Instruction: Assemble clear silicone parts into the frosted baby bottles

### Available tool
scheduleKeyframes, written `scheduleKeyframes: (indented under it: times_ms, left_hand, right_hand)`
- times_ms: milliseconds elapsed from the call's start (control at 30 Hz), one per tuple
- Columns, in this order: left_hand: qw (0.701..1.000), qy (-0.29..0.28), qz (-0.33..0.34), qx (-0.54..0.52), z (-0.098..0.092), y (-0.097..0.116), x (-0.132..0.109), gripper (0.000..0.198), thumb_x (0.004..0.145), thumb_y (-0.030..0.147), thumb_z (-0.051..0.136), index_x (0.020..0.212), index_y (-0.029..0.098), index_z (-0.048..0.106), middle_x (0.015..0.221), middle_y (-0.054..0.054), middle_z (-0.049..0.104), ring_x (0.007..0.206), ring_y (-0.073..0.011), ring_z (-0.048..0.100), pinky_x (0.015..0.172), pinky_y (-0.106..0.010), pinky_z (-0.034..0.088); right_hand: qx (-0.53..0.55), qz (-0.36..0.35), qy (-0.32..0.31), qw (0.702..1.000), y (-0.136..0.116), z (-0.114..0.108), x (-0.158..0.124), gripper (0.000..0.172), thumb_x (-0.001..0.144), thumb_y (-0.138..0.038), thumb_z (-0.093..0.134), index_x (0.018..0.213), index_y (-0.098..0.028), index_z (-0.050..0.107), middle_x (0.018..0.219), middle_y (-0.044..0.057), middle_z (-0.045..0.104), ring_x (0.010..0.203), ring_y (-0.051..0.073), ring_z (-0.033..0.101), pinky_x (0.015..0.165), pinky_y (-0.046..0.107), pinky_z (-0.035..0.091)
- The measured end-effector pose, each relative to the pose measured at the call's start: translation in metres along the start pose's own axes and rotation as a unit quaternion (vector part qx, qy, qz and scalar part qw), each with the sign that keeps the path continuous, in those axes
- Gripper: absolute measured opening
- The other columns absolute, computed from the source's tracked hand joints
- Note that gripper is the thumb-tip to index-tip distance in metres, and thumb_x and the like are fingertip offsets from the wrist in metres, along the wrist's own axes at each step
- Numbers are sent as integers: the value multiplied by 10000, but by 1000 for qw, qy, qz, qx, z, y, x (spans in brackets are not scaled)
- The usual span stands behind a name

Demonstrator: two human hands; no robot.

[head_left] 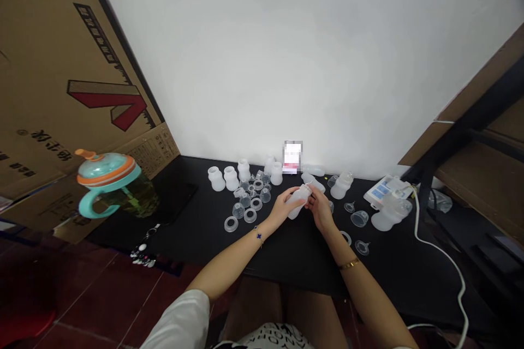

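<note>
In the head view my left hand is closed around the body of a frosted white baby bottle, tilted with its neck toward the right. The fingers of my right hand are closed at the bottle's neck; whether they also pinch a small part there is hidden. Left of my hands lie several clear collar rings and clear domed caps. Behind these stand several open white bottles. Right of my right hand are a clear cap and clear nipples.
At the left stands a teal-lidded jug before a large cardboard box. A lit phone leans on the wall. Assembled bottles and a white box are at the right. A white cable hangs over the black table.
</note>
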State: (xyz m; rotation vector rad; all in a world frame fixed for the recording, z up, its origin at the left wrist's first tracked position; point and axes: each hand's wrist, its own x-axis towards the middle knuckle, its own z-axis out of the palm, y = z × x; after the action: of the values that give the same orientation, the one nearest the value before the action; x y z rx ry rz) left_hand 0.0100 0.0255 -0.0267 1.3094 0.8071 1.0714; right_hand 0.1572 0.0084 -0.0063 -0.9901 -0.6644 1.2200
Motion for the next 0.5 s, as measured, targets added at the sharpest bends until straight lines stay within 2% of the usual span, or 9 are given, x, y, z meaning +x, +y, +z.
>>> scheduleKeyframes:
  times_ms: [233, 500]
  left_hand:
    - [1000, -1, -4, 7, 1, 5, -3, 669, 745, 482, 813, 1308, 165, 639, 919, -53, 735, 819, -217, 681, 781, -334, 511]
    - [999, 7, 17, 34, 3, 10, -6, 625, 753, 457, 807, 1284, 167, 650, 955, -55, 734, 878, -218, 671, 832, -337, 508]
  right_hand:
    - [12, -4, 5, 1000, 0, 0, -1, 348, 686, -455, 856, 910, -205, 766, 815, 10, 678, 547, 98, 527, 435, 224, 434]
    - [8, -10, 1, 1000, 2, -4, 0, 346, 689, -456, 858, 914, -204, 777, 762, 8, 680, 524, 96, 524, 441, 230, 436]
